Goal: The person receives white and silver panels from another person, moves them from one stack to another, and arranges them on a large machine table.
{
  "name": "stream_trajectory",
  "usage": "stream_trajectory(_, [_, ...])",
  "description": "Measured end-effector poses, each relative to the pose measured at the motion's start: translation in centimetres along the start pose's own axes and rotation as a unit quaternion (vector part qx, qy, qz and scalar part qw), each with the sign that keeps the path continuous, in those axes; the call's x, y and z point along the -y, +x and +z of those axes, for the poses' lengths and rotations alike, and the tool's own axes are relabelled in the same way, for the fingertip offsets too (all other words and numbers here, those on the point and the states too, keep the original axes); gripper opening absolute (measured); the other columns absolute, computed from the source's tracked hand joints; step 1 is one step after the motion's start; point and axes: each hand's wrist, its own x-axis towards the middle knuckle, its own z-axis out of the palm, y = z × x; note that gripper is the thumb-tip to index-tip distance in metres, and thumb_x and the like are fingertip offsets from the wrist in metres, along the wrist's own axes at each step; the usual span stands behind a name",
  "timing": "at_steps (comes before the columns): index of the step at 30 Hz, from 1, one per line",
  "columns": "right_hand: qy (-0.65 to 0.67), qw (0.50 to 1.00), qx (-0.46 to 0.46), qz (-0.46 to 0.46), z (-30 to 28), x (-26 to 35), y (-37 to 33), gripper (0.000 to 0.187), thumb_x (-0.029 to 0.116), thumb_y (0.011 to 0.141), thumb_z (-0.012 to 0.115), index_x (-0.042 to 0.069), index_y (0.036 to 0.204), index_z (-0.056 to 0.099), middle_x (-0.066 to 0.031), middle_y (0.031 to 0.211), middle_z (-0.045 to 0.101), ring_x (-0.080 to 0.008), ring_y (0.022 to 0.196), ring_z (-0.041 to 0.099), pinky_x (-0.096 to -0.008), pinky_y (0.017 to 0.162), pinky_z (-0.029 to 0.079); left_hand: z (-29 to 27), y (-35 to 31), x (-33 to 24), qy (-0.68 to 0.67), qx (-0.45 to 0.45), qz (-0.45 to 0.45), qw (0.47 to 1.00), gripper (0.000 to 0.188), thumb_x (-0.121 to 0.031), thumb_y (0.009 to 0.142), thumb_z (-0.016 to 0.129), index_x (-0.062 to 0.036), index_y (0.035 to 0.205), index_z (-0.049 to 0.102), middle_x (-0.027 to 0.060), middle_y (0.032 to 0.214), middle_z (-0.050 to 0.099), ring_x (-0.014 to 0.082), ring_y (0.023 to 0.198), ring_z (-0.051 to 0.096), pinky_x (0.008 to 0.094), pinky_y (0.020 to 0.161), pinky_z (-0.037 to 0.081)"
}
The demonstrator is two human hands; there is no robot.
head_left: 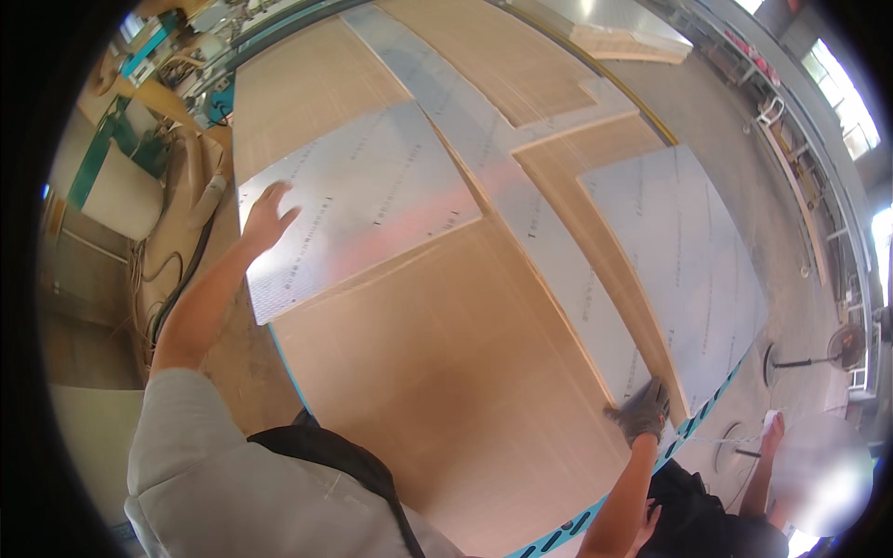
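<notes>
My bare left hand is open, thumb apart from the fingers, over the left part of a silvery sheet; I cannot tell whether it touches. My right hand, in a dark glove, lies with thumb spread and fingers extended at the near end of a long narrow silvery strip. Its fingertips reach toward the gap beside another silvery sheet on the right. Under these pieces lies a large brown board, bare in front of me. Rows of print mark the silvery surfaces.
A teal slotted edge borders the work surface. At lower right is another person in dark clothing, one hand raised. Hoses and a pale cylindrical container are on the left. A stack of panels stands far off.
</notes>
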Motion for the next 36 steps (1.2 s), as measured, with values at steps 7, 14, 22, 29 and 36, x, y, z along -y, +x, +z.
stream_trajectory(7, [-0.019,0.999,0.032,-0.019,2.0,-2.9,0.8,0.132,0.046,0.06,0.095,0.006,0.159,0.018,-0.0221,0.16,0.029,-0.0366,0.149,0.028,-0.0391,0.122,0.03,0.2,-14.5,12.2,-0.191,0.093,-0.432,0.877,0.073,-0.058,0.091,0.068,0.0021,0.132,0.058,0.0207,0.127,0.062,0.035,0.118,0.062,0.0448,0.097,0.053])
stream_trajectory(14, [0.052,0.993,0.018,-0.103,0.7,8.7,-6.0,0.124,0.043,0.06,0.096,0.005,0.158,0.029,-0.0203,0.161,0.031,-0.0348,0.151,0.028,-0.0405,0.124,0.028,2.6,-16.4,12.1,-0.452,0.194,-0.426,0.759,0.052,-0.049,0.096,0.067,0.0,0.116,0.065,0.011,0.107,0.065,0.0205,0.09,0.065,0.0351,0.081,0.059])
stream_trajectory(22, [0.527,0.829,0.035,-0.185,13.4,28.2,-18.7,0.08,0.009,0.081,0.085,0.007,0.15,0.044,-0.0132,0.143,0.053,-0.0248,0.127,0.054,-0.0412,0.104,0.05,4.0,-16.4,13.5,-0.519,0.222,-0.419,0.711,0.043,-0.041,0.099,0.065,-0.0028,0.118,0.063,0.0056,0.099,0.068,0.016,0.082,0.065,0.0332,0.07,0.054])
stream_trajectory(29, [0.888,0.301,0.344,-0.045,13.6,48.2,-21.5,0.042,0.027,0.1,0.066,0.011,0.137,0.057,-0.0097,0.131,0.063,-0.0279,0.119,0.06,-0.0484,0.111,0.044,-6.0,-12.9,14.5,-0.594,0.23,-0.363,0.68,0.037,-0.037,0.103,0.06,-0.0039,0.119,0.063,0.003,0.094,0.069,0.0134,0.074,0.062,0.03,0.068,0.05])
stream_trajectory(36, [0.888,0.348,0.3,0.009,11.3,61.6,-19.0,0.041,0.023,0.099,0.064,0.008,0.137,0.055,-0.0095,0.133,0.063,-0.0264,0.124,0.057,-0.046,0.113,0.042,-8.4,-11.6,25.0,-0.548,0.298,-0.277,0.731,0.039,-0.036,0.102,0.062,-0.0004,0.117,0.066,0.0065,0.099,0.071,0.0153,0.081,0.067,0.0282,0.07,0.051])
